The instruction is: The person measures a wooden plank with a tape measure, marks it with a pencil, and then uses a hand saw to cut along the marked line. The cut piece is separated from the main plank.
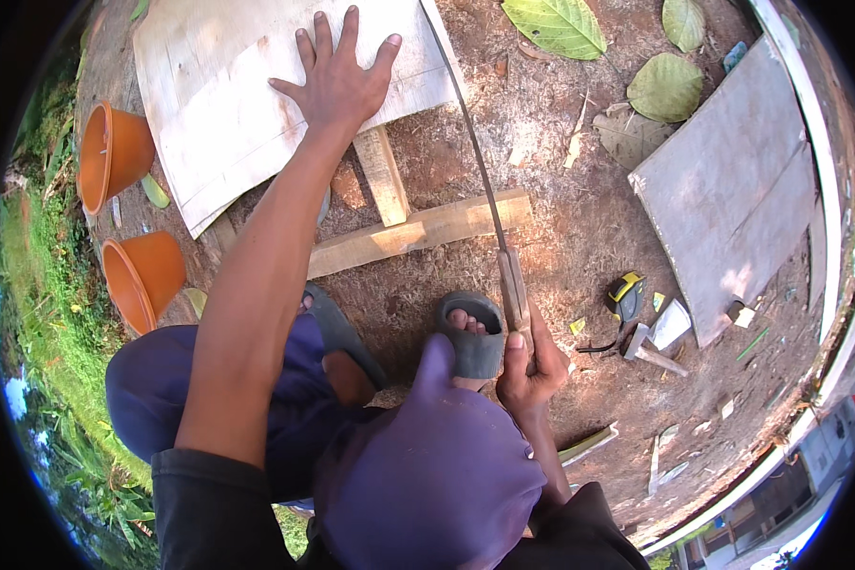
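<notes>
My left hand lies flat with spread fingers on a pale plywood sheet. Wrapped round the wooden handle of a long handsaw is my right hand. The saw's blade, seen nearly edge-on, runs up along the right edge of the plywood; whether its teeth touch the wood I cannot tell. Under the sheet, a wooden batten meets a wooden crosspiece that lies on the ground near my feet.
Two orange pots lie on their sides at the left. On the right are a grey board, a yellow-and-black tape measure and a hammer. Large leaves are scattered at the top right. My sandalled foot is beside the saw handle.
</notes>
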Available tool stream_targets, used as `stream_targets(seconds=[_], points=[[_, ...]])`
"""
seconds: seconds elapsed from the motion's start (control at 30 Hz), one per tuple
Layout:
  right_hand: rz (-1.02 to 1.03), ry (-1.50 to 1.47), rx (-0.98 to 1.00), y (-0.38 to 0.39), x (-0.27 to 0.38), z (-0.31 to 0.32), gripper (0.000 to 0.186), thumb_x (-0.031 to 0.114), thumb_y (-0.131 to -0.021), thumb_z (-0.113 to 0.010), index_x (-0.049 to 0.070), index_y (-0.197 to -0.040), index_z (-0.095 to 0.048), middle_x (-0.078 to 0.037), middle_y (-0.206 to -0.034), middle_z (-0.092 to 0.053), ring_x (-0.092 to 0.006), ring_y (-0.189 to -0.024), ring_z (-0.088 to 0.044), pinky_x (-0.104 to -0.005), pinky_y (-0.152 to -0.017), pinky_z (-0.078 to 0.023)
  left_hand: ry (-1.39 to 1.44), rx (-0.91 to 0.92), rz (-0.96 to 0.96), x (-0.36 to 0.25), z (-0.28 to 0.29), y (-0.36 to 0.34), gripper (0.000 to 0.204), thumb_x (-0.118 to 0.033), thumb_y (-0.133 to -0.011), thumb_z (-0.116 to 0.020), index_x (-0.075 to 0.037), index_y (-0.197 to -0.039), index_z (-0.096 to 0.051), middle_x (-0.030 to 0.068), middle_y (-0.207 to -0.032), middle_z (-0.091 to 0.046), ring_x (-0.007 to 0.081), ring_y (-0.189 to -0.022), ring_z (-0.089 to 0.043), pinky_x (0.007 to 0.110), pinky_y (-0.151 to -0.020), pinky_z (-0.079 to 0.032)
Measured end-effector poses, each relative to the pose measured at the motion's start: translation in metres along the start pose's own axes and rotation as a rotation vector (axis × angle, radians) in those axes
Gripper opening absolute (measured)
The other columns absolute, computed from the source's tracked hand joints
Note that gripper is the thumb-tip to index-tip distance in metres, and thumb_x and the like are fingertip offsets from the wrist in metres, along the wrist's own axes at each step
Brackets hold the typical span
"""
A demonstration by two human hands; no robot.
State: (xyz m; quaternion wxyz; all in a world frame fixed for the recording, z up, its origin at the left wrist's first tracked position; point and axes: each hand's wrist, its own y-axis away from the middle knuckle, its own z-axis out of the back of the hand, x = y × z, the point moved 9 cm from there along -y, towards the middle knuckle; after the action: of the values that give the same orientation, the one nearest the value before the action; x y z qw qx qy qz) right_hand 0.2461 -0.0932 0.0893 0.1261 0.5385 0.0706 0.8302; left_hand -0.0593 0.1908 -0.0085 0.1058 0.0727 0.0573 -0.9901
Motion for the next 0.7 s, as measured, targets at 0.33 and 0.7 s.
stream_targets(seconds=[0.33,0.7], points=[[-0.063,0.008,0.007,-0.007,-0.001,0.001,0.044,0.013,-0.097,-0.062,-0.008,-0.136,-0.063,-0.018,-0.088,-0.075,-0.0197,-0.067,-0.071,-0.0324,-0.062,-0.054,-0.001,0.005,-0.005,-0.003,-0.001,0.0,0.085,-0.078,-0.096,-0.043,-0.029,-0.165,-0.032,0.014,-0.174,-0.019,0.0394,-0.16,-0.012,0.086,-0.113,-0.001],[-0.048,0.069,0.012,-0.011,-0.003,0.003,0.046,0.012,-0.096,-0.065,-0.009,-0.136,-0.063,-0.013,-0.076,-0.071,-0.0156,-0.06,-0.064,-0.0311,-0.056,-0.049,0.007,0.044,0.03,-0.003,-0.001,-0.001,0.088,-0.082,-0.094,-0.039,-0.031,-0.165,-0.029,0.0119,-0.175,-0.015,0.0374,-0.161,-0.007,0.085,-0.115,0.0]])
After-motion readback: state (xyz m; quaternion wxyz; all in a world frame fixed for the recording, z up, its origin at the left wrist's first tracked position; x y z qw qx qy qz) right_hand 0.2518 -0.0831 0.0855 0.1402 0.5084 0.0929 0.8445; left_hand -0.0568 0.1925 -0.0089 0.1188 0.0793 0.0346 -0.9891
